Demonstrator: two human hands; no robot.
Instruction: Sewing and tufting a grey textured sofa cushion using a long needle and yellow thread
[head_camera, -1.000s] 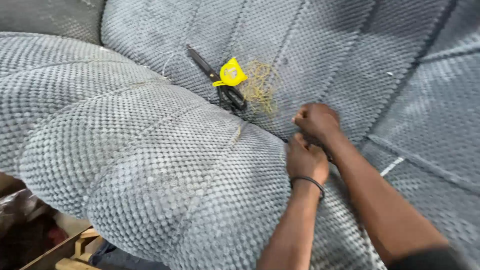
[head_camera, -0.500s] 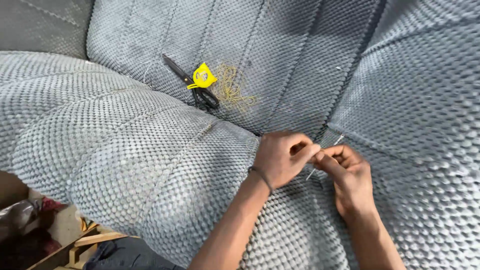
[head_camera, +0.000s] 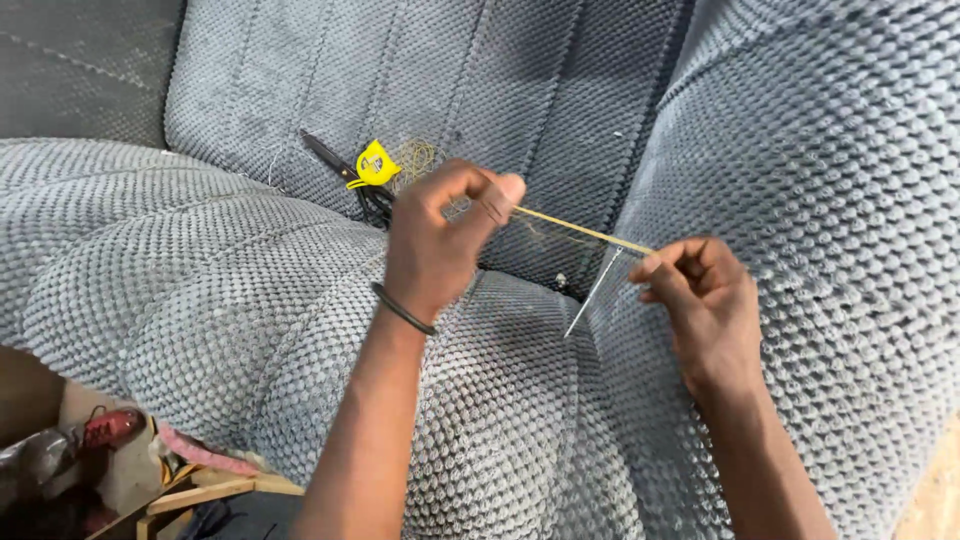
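Observation:
My left hand (head_camera: 440, 240) is raised over the grey quilted sofa upholstery (head_camera: 200, 300), its fingers pinched on a yellow thread (head_camera: 565, 226). The thread runs taut to my right hand (head_camera: 700, 295), which pinches the top of a long metal needle (head_camera: 592, 294) that points down toward the fabric. A dark band circles my left wrist. Both hands hover above the seam between two cushions.
Behind my left hand lie black-handled scissors (head_camera: 345, 175), a yellow tape measure (head_camera: 377, 163) and a loose tangle of yellow thread (head_camera: 418, 157) on the cushion. At the bottom left, below the sofa edge, are wooden pieces (head_camera: 210, 490) and red and pink clutter (head_camera: 110, 430).
The hands were close together at the seam; now they have pulled apart, the left hand lifted up and left, drawing the yellow thread taut. The view has also shifted.

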